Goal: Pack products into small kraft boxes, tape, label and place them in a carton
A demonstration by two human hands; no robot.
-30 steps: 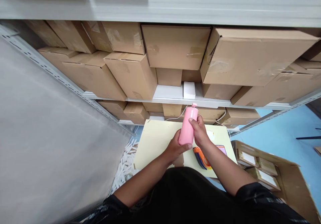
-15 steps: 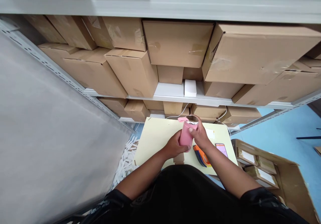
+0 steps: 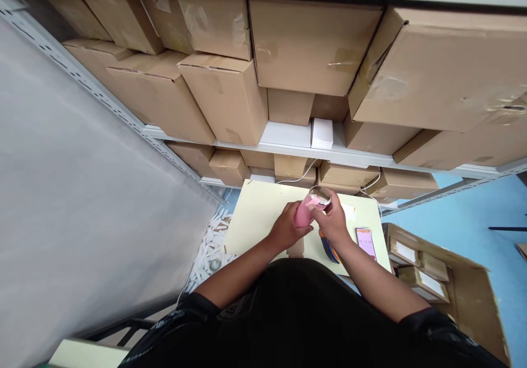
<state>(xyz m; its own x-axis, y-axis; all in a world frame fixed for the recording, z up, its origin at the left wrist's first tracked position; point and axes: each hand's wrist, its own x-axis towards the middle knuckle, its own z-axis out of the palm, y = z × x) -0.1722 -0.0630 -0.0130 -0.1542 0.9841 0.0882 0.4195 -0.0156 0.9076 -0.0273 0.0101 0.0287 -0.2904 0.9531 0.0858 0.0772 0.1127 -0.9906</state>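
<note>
A pink cylinder point(image 3: 303, 215), like a bottle or tumbler, is held over the pale yellow table point(image 3: 255, 214). It leans with its shiny round end point(image 3: 320, 193) away from me and to the right. My left hand point(image 3: 287, 228) wraps round its lower body, thumb underneath. Near the shiny end, my right hand point(image 3: 332, 221) grips it from the right, thumb on the pink side. Below my right wrist lies an orange and blue tape dispenser point(image 3: 328, 247), partly hidden by the forearm. A brown cardboard piece point(image 3: 295, 248) rests close to my body.
Right of my forearm, a phone point(image 3: 365, 243) lies on the table. Shelves ahead carry many cardboard boxes point(image 3: 308, 49) and a small white box point(image 3: 321, 133). An open carton point(image 3: 473, 302) with boxes stands at the right. White scraps point(image 3: 208, 247) cover the floor left, beside a grey wall point(image 3: 102, 192).
The pink cylinder has tipped, its shiny end now facing more upward toward me. My right hand has shifted with it. The pink strap no longer sticks out at the left. The view has tilted down.
</note>
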